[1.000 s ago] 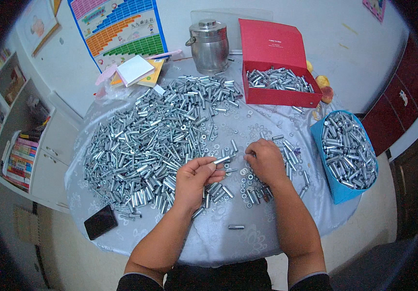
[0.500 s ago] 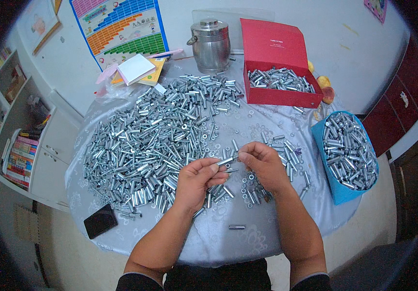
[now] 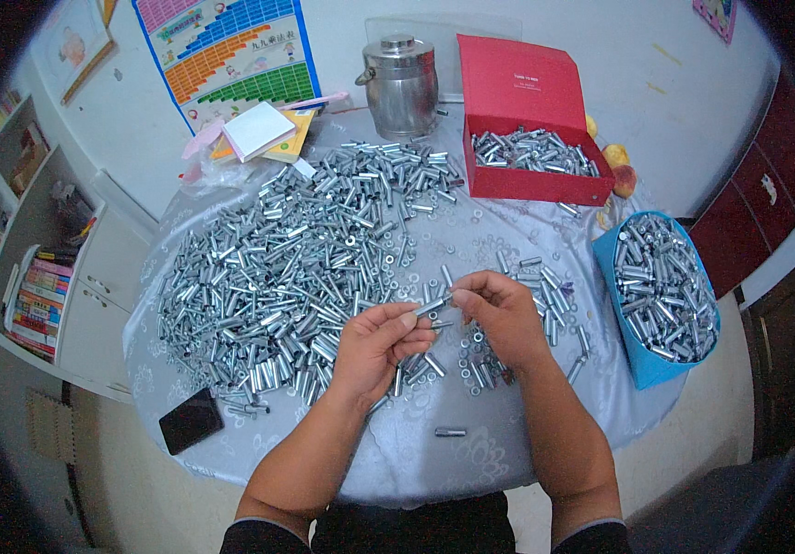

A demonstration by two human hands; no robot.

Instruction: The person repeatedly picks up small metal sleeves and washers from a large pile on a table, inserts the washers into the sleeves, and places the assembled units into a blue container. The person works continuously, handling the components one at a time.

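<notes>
Between the thumb and fingers of my left hand (image 3: 374, 346) is a shiny metal sleeve (image 3: 432, 307), tilted up to the right. A thin bolt-like piece (image 3: 443, 324) shows just below it, by the same fingertips. My right hand (image 3: 504, 319) is closed in a pinch at the sleeve's right end; whatever small part it grips is hidden by the fingers. Both hands are above the table, right of a big heap of loose metal sleeves and bolts (image 3: 259, 286). Nuts and washers (image 3: 476, 351) lie scattered under my right hand.
A single sleeve (image 3: 450, 432) lies near the front edge. At the right stands a blue fabric bin (image 3: 633, 342) full of metal parts; behind, an open red box (image 3: 541, 187) holds more. A phone (image 3: 191, 421), a steel pot (image 3: 401, 92) and notebooks (image 3: 259, 131) rest on the table (image 3: 397, 471).
Hardly anything differs. The fingers of my right hand have shifted slightly at the sleeve's end, and my left hand stays in place with the sleeve.
</notes>
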